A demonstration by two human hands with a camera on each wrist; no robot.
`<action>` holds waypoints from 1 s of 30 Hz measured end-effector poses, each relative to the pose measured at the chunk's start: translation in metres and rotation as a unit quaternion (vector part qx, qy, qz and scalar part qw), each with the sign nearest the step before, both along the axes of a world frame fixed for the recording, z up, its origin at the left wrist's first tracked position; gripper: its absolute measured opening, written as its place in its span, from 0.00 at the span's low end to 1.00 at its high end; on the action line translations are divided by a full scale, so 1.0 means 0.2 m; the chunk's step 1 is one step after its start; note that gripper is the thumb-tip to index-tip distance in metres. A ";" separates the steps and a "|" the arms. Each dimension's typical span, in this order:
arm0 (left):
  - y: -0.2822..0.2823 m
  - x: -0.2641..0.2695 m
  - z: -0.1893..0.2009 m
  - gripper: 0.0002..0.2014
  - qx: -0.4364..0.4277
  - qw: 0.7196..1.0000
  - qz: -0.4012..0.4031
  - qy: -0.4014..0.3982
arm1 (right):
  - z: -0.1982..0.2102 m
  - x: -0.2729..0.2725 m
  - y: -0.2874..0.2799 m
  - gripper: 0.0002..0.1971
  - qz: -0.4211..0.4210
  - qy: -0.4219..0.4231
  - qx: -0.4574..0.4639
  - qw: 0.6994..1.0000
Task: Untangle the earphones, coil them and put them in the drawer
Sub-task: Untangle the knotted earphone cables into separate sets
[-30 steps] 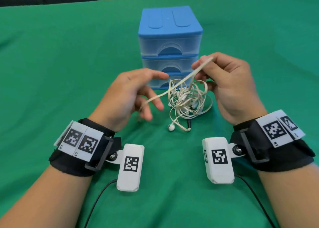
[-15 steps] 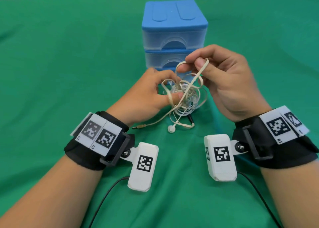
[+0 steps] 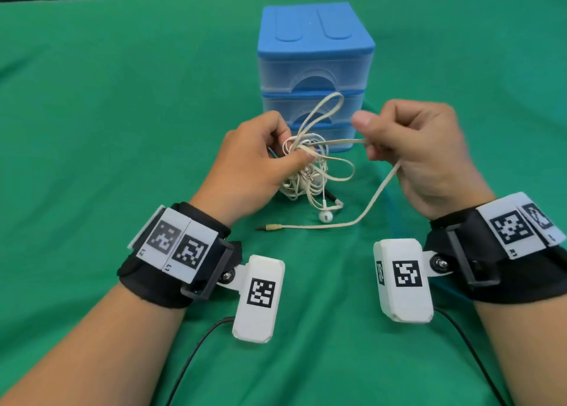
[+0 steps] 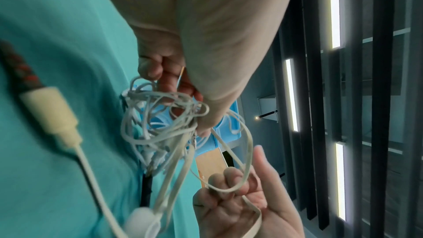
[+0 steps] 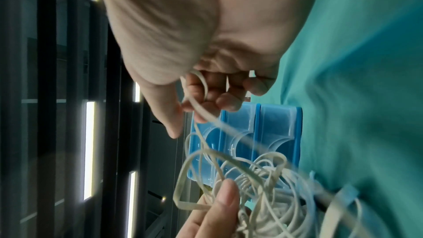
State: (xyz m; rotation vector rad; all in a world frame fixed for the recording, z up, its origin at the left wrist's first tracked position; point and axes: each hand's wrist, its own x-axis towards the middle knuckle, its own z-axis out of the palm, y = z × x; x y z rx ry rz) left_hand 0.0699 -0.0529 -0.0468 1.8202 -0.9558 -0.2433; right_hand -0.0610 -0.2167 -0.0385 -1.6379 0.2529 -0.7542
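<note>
Before drawers [image 3: 314,68] | hands pinch earphones [image 3: 306,172] (tangled): left [image 3: 251,169] knot, right [image 3: 420,150] strand | plug [image 3: 271,228] points left

Earphones [image 3: 306,172] lie before the drawer unit [image 3: 314,68].

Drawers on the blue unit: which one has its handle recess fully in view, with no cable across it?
The top drawer. Its arched recess is unobstructed, while the earphones loop crosses the middle drawer and the bottom one sits behind the tangle.
</note>
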 end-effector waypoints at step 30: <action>0.03 -0.01 0.02 0.05 -0.047 0.988 -0.090 0.119 | -0.04 0.00 0.00 0.07 0.075 0.093 -0.063 0.991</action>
